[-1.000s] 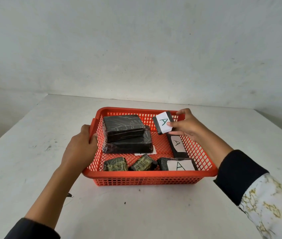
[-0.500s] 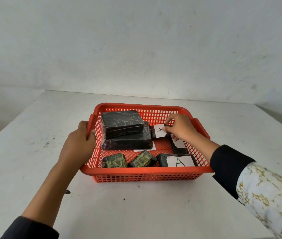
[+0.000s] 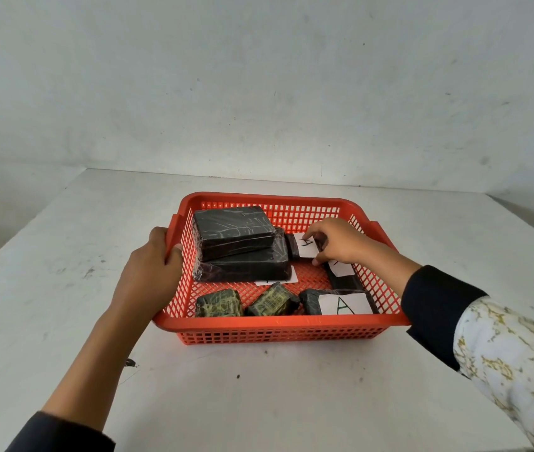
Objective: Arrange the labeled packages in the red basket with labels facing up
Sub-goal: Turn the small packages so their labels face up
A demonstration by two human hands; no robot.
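A red basket (image 3: pixel 278 327) stands on the white table. My left hand (image 3: pixel 151 272) grips its left rim. My right hand (image 3: pixel 337 243) is inside the basket, fingers on a small black package (image 3: pixel 301 245) whose white "A" label faces up; the package lies on the basket floor beside a stack of two large black packages, the upper one (image 3: pixel 233 230) on the lower one (image 3: pixel 243 265), with a white label peeking out under the lower. Another labelled black package (image 3: pixel 340 272) lies under my wrist. At the front lie a black package with an "A" label (image 3: pixel 340 303) and two small greenish packages (image 3: pixel 218 303) (image 3: pixel 272 301).
The white table (image 3: pixel 259 386) extends around the basket on all sides. A plain wall (image 3: pixel 259 93) rises behind the table's far edge. A small dark mark (image 3: pixel 130 363) lies on the table near my left forearm.
My right hand has lowered the small "A" package from above the basket's back right down onto the basket floor beside the stack. My left hand has stayed on the rim.
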